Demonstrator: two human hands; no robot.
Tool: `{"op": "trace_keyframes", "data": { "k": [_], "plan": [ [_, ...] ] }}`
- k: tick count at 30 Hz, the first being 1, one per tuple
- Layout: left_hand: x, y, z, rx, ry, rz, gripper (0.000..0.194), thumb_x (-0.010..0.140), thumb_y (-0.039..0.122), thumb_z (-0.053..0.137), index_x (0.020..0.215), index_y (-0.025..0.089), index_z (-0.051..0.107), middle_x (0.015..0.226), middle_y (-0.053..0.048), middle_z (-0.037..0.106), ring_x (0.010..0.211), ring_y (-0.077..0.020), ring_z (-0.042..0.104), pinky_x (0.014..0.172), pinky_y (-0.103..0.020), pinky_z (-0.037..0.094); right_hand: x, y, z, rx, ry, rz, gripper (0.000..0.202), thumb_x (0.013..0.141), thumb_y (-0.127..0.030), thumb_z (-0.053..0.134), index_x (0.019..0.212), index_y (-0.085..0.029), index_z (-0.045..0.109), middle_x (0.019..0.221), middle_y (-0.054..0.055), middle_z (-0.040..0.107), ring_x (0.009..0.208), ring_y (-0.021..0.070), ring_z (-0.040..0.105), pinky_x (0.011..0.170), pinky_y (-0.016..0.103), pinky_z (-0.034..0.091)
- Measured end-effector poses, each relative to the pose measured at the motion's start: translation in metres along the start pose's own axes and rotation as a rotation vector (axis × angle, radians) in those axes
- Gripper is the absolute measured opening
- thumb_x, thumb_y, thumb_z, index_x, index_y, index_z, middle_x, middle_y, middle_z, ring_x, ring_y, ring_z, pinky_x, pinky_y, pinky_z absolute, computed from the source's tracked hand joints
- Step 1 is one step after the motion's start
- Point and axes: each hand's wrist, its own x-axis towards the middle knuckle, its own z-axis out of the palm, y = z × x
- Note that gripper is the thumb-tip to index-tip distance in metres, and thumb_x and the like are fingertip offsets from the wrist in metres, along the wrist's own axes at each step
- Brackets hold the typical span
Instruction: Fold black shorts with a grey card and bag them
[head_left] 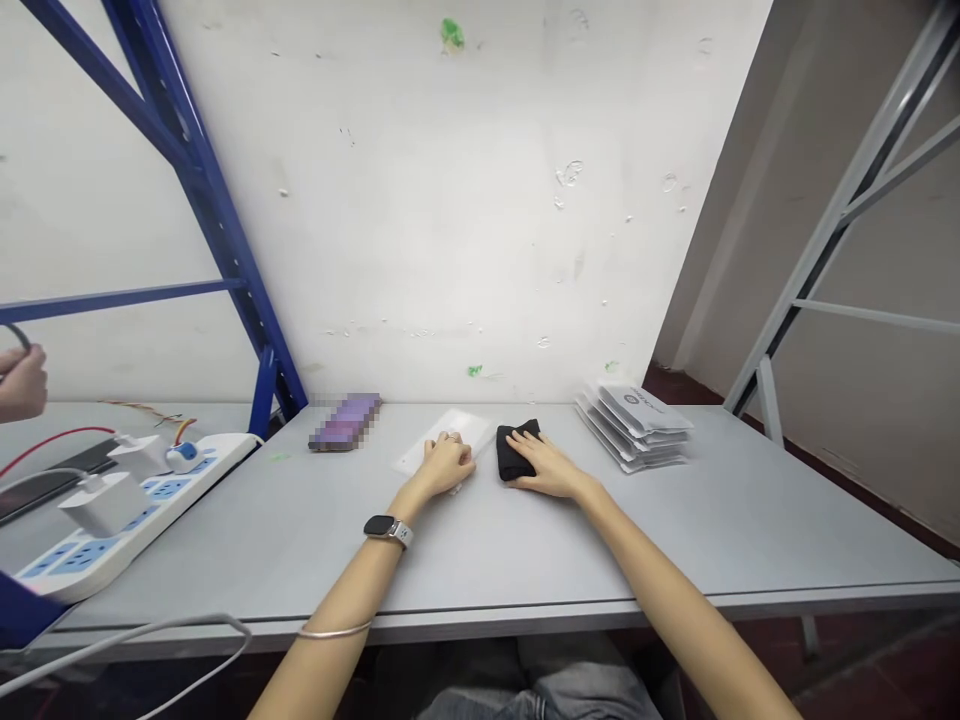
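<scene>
My left hand (448, 463) is closed, its fingers curled over the near part of a clear, whitish plastic bag (470, 428) that lies flat on the table. Just to the right is a black folded cloth item (514, 463), whose exact kind I cannot make out. My right hand (553, 470) grips it from the right, fingers across its top and thumb along the near edge. A small gap separates the bag from the black item.
A stack of packed pouches with printed labels (637, 425) stands back right. A blurred purple box (346, 422) lies back left. A power strip (157, 510) with plugged chargers and cables lines the left side. Another person's hand (21, 385) holds a cable at far left.
</scene>
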Motion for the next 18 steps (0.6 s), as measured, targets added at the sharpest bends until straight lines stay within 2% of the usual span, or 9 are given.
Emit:
{"op": "trace_keyframes", "data": {
  "k": [4, 7, 9, 12, 14, 18],
  "plan": [
    [0.003, 0.008, 0.007, -0.041, 0.037, -0.001, 0.018, 0.08, 0.022, 0.05, 0.067, 0.019, 0.062, 0.123, -0.01, 0.059, 0.122, -0.031, 0.047, 0.102, -0.051, 0.033, 0.007, -0.009, 0.012, 0.014, 0.081, 0.123, 0.065, 0.097, -0.046, 0.041, 0.153, -0.015, 0.032, 0.159, 0.012, 0.026, 0.148, 0.0305, 0.019, 0.119, 0.047, 0.016],
    [0.005, 0.013, 0.011, -0.125, 0.021, -0.061, 0.019, 0.082, 0.02, 0.049, 0.068, 0.019, 0.062, 0.133, -0.009, 0.056, 0.128, -0.0295, 0.045, 0.106, -0.05, 0.032, 0.009, -0.02, 0.018, 0.092, 0.113, 0.184, 0.06, 0.1, -0.043, 0.031, 0.154, -0.016, 0.027, 0.161, 0.009, 0.022, 0.149, 0.0294, 0.017, 0.118, 0.047, 0.019],
    [0.007, 0.013, 0.014, -0.165, 0.021, -0.083, 0.021, 0.082, 0.018, 0.048, 0.067, 0.019, 0.061, 0.134, -0.009, 0.057, 0.128, -0.0294, 0.046, 0.107, -0.05, 0.032, 0.009, -0.027, 0.021, 0.099, 0.109, 0.147, 0.062, 0.1, -0.045, 0.031, 0.155, -0.017, 0.026, 0.162, 0.007, 0.019, 0.149, 0.0299, 0.016, 0.118, 0.047, 0.019],
    [0.009, 0.01, 0.017, -0.215, 0.051, -0.072, 0.024, 0.082, 0.016, 0.044, 0.063, 0.018, 0.058, 0.132, -0.01, 0.059, 0.127, -0.0277, 0.048, 0.108, -0.047, 0.033, 0.007, -0.034, 0.023, 0.014, 0.072, 0.047, 0.076, 0.092, -0.056, 0.048, 0.154, -0.017, 0.028, 0.162, 0.01, 0.018, 0.148, 0.0349, 0.015, 0.118, 0.05, 0.019],
    [0.01, 0.007, 0.018, -0.265, 0.088, -0.067, 0.024, 0.083, 0.016, 0.042, 0.065, 0.019, 0.056, 0.128, -0.01, 0.061, 0.124, -0.025, 0.05, 0.108, -0.043, 0.036, 0.005, -0.036, 0.022, -0.045, 0.053, -0.005, 0.081, 0.087, -0.057, 0.057, 0.153, -0.017, 0.031, 0.16, 0.012, 0.021, 0.147, 0.0361, 0.018, 0.117, 0.051, 0.02],
    [0.01, 0.005, 0.017, -0.371, 0.184, -0.049, 0.023, 0.088, 0.02, 0.036, 0.079, 0.019, 0.058, 0.125, -0.01, 0.063, 0.119, -0.0206, 0.055, 0.104, -0.037, 0.041, -0.001, -0.036, 0.015, -0.065, 0.023, -0.105, 0.064, 0.091, -0.046, 0.055, 0.148, -0.022, 0.041, 0.157, 0.01, 0.032, 0.145, 0.0314, 0.027, 0.115, 0.05, 0.026]
  ]
}}
